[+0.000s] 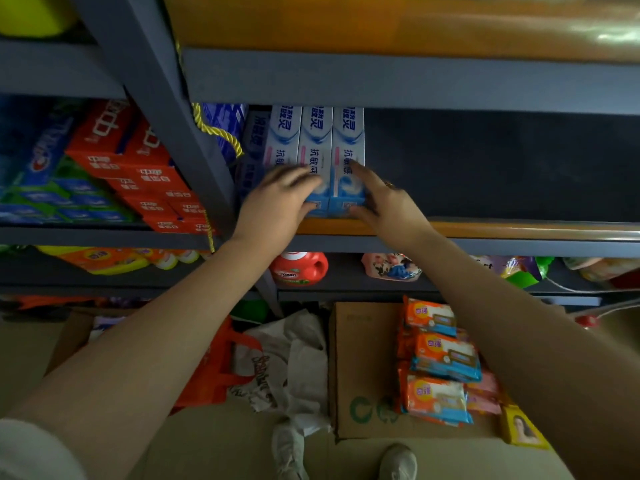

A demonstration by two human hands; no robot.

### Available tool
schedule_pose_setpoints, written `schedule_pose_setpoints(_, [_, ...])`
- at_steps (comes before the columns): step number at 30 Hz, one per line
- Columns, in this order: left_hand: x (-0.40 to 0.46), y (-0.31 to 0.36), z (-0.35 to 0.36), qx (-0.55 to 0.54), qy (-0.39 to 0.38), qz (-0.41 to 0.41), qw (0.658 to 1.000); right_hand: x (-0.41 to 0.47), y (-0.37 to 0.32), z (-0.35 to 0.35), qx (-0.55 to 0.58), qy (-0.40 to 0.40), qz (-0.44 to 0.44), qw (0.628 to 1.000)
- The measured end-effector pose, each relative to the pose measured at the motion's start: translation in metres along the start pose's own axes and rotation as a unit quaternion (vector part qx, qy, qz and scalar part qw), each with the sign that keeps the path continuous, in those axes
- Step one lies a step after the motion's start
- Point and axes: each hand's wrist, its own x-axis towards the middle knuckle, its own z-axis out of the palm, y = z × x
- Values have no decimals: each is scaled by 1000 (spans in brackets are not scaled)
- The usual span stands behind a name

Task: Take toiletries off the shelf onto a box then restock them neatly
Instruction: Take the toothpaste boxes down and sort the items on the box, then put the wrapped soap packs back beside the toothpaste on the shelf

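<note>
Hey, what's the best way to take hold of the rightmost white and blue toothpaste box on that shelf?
Take the rightmost toothpaste box by its near end at the shelf's orange front edge, coming from the right. That long side faces bare shelf, while the left side sits against its neighbouring box. The right hand already rests there.

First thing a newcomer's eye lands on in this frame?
Both hands, mid-frame at the shelf edge: the left hand lies over the blue-white toothpaste boxes, and the right hand presses their right side. Right of them the shelf looks dark and bare. Below on the floor, a cardboard box carries a bright pile of orange wipe packs.
</note>
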Motion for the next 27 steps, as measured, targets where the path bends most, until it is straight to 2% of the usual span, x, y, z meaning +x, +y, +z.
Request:
schedule_pose_setpoints(9, [-2,-4,6,1,24,27,999,1,1,13,-24,12,34,999])
schedule_pose_setpoints(14, [-5,-3,11,10,16,12,1000,-12,-1,15,-53,24,10,998])
schedule_pose_setpoints(18, [-11,12,9,14,-12,-12,1000,-16,-1,8,-80,3,6,997])
schedule_pose_setpoints(20, [-20,24,11,6,-2,15,1000,-29,7,5,-75,63,-10,995])
schedule_pose_setpoints(23, [-48,52,28,-53,19,72,996,-76,30,4,-32,181,44,982])
schedule_pose_setpoints(25, [-72,71,50,-88,-29,94,991,-113,62,7,-65,154,83,982])
schedule_pose_setpoints(27, [-96,89,78,-96,-117,105,983,-146,100,10,-92,72,102,988])
